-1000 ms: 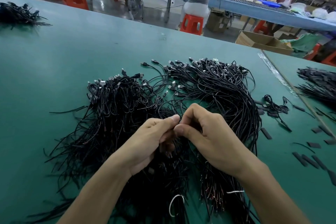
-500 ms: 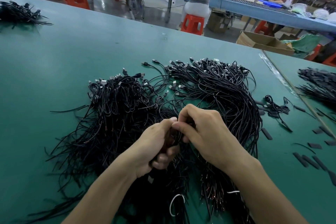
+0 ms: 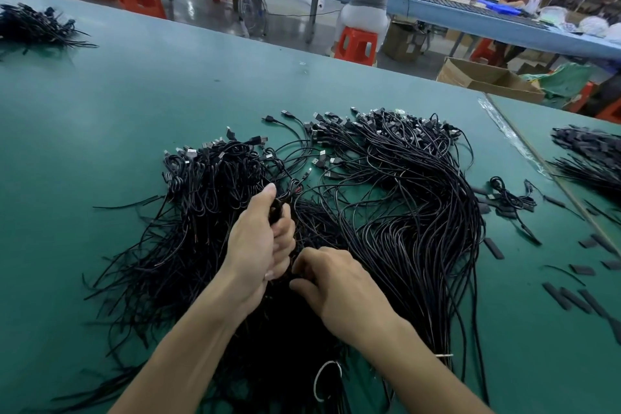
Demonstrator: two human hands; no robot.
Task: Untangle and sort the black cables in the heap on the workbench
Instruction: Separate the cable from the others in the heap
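Here is the heap of black cables point(image 3: 403, 212), sprawled across the middle of the green workbench point(image 3: 134, 94), plug ends fanned out along the far side and loose tails trailing back toward the person. The left hand point(image 3: 258, 239) is in the thick of it: fingers wrapped tight round a bunch of strands, thumb pointing up, the fist held just above the centre of the heap. Right beside it, nearly touching, the right hand point(image 3: 339, 282) sits lower, knuckles up, fingers curled down into the tangle and pinching at strands beneath; exactly which strands, I cannot tell. Both forearms reach in over the near part of the heap, and a white tie loop point(image 3: 327, 376) peeks out between them.

Off to the right, short black sleeve pieces point(image 3: 494, 247) lie scattered on the bench, with one small coiled cable point(image 3: 507, 195) apart from the heap. A second pile point(image 3: 591, 161) lies at the far right edge, a third pile point(image 3: 33, 27) at far left, both well apart from the hands
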